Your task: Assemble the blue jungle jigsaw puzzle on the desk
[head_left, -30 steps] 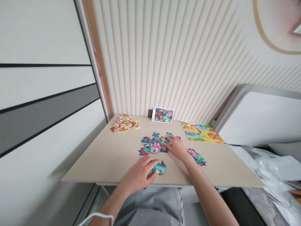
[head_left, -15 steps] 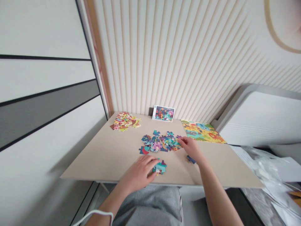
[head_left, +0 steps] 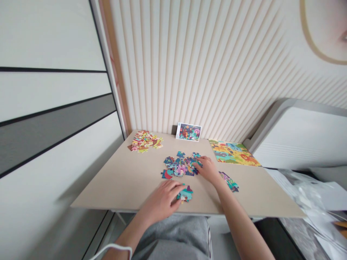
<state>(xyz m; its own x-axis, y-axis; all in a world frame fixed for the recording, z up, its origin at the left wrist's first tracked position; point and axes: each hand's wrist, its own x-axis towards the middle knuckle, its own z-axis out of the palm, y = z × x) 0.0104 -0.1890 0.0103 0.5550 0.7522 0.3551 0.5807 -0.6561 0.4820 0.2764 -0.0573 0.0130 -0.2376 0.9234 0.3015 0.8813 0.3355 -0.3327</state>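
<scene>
My left hand (head_left: 164,198) lies on the near part of the table, fingers stretched out and thumb apart. Its fingertips touch a small cluster of teal jigsaw pieces (head_left: 185,194). Over the right side of a loose pile of dark blue, teal and pink jigsaw pieces (head_left: 179,168) is my right hand (head_left: 207,169). Its fingers are extended and apart, with the tips at the pieces; no lifted piece shows. The hand hides part of the pile. Right of my right forearm lies another group of jigsaw pieces (head_left: 230,181).
A picture card (head_left: 188,132) leans against the ribbed wall behind the pile. Red and yellow jigsaw pieces (head_left: 145,141) lie at the back left of the table (head_left: 116,184). An assembled yellow animal puzzle (head_left: 234,152) lies at the back right. Clear plastic wrapping (head_left: 306,191) sits beyond the right edge.
My right hand has moved left, farther over the pile. The pieces right of my forearm, mostly covered before, now show. My left hand has stayed by the teal cluster.
</scene>
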